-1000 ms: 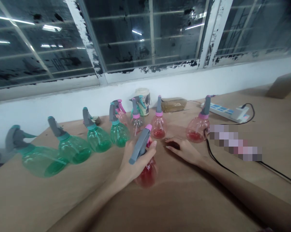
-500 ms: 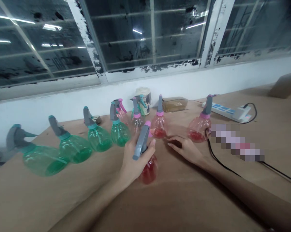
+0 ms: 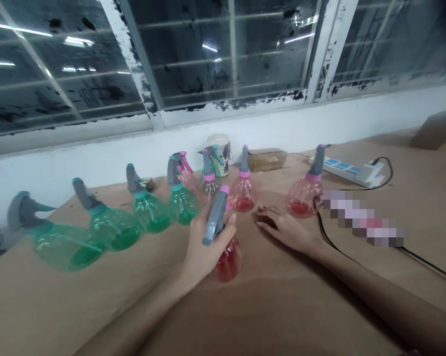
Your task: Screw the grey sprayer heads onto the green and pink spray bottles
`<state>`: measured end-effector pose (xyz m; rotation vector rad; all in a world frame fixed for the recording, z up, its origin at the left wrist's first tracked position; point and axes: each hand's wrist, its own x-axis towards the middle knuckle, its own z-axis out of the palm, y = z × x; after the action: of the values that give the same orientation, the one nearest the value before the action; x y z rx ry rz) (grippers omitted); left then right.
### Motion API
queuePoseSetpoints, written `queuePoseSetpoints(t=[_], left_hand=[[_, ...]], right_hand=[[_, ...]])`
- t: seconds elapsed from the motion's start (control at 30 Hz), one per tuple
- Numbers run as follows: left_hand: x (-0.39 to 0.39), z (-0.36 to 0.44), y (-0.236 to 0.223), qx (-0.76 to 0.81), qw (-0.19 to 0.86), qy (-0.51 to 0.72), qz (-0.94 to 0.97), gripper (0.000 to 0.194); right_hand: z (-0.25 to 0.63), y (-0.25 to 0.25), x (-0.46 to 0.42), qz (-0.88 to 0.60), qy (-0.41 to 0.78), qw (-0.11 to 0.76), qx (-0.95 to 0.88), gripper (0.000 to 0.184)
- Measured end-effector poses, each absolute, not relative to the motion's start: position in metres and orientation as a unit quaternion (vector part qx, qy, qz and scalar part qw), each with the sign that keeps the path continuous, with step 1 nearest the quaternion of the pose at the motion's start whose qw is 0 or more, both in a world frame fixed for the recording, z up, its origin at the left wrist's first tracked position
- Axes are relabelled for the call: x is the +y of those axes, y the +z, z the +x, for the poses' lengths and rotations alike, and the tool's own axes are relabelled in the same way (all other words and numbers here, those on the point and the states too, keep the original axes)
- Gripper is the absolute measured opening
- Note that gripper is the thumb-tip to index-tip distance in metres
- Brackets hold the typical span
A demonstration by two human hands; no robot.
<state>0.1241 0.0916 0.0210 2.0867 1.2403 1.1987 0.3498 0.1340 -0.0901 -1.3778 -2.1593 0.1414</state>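
Currently, the left hand [image 3: 210, 237] grips the neck of a red bottle [image 3: 228, 264], on or just above the counter [image 3: 282, 301], right of the green bottles [image 3: 115, 231]. Thumb and fingers slightly parted, the right hand [image 3: 284, 227] rests near a second red bottle [image 3: 244, 194].

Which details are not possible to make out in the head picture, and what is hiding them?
All in the head view:
Held red spray bottle: upper body partly behind the left hand.
Rear pink spray bottle: lower body behind a green spray bottle.
Paper cup: print partly behind the rear teal sprayer, too blurred to read.
Pixelated thing at right: hidden by mosaic blocks.
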Motion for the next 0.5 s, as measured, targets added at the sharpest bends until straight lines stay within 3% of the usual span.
queuePoseSetpoints(t=[0.5], left_hand=[[0.0923, 0.1233, 0.0217, 0.450, 0.228, 0.423, 0.753, 0.016]], right_hand=[[0.3499, -0.0868, 0.1308, -0.518, 0.037, 0.261, -0.814, 0.034]])
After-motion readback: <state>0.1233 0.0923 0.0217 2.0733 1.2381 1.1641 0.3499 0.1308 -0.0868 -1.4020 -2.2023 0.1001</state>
